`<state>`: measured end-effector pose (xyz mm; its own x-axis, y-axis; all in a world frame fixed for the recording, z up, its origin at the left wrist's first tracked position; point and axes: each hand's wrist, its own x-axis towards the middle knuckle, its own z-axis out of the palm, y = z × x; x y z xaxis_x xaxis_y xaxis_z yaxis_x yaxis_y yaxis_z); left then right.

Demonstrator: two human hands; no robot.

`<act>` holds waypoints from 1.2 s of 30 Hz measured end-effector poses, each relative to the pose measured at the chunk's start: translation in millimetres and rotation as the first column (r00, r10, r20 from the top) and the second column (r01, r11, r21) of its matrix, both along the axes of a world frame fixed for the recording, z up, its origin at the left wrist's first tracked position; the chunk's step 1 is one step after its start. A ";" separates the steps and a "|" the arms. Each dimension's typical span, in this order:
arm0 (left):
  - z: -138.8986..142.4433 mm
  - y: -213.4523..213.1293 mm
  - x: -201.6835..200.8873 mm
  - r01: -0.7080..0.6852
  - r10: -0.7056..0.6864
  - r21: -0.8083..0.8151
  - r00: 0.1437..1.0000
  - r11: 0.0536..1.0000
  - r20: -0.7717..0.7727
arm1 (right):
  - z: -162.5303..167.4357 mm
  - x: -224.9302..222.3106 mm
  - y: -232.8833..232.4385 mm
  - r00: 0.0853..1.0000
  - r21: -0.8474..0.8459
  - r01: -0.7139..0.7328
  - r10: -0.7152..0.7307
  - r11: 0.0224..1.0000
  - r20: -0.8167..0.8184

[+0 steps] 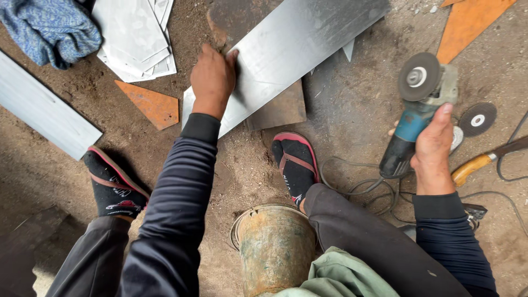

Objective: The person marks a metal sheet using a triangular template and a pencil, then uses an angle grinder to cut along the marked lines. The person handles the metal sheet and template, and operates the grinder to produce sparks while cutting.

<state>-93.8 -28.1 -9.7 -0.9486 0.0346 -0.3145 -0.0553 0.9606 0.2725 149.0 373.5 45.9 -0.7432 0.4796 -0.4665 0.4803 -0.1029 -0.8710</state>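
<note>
Bare dirt floor (352, 110), dusty and littered with offcuts. Steel sheet (286, 49) lies flat on it, overlapping a rusty plate (280, 110). Left hand (212, 77) presses flat on the sheet's near edge. Right of the sheet, right hand (434, 148) is wrapped around an angle grinder (418, 104), held clear of the sheet. Orange scrap (148, 104) lies left of the sheet.

The angle grinder (415, 118) has a blue body, black grip and grey disc. Left of the grinder lies a silvery grey metal sheet (286, 52); further left, an orange-rust triangular plate (149, 104) and a mottled blue cloth (52, 27). Below-left of the grinder stand black sandals with red edging (297, 165) and a rusty green-brown bucket (273, 247)
</note>
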 end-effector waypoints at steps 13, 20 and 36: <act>-9.5 5.0 59.3 -0.163 0.124 0.066 0.911 0.984 0.393 | -29.5 -24.2 -46.7 0.929 0.248 -0.342 0.286 0.906 0.236; -15.8 6.6 67.5 -0.208 0.139 0.100 0.876 0.973 0.462 | -61.0 -21.5 -59.5 0.844 0.518 -0.535 0.385 0.668 0.374; -4.7 0.1 61.8 -0.244 0.103 0.175 0.814 0.954 0.572 | -41.7 -32.2 -81.9 0.824 0.478 -0.556 0.374 0.681 0.426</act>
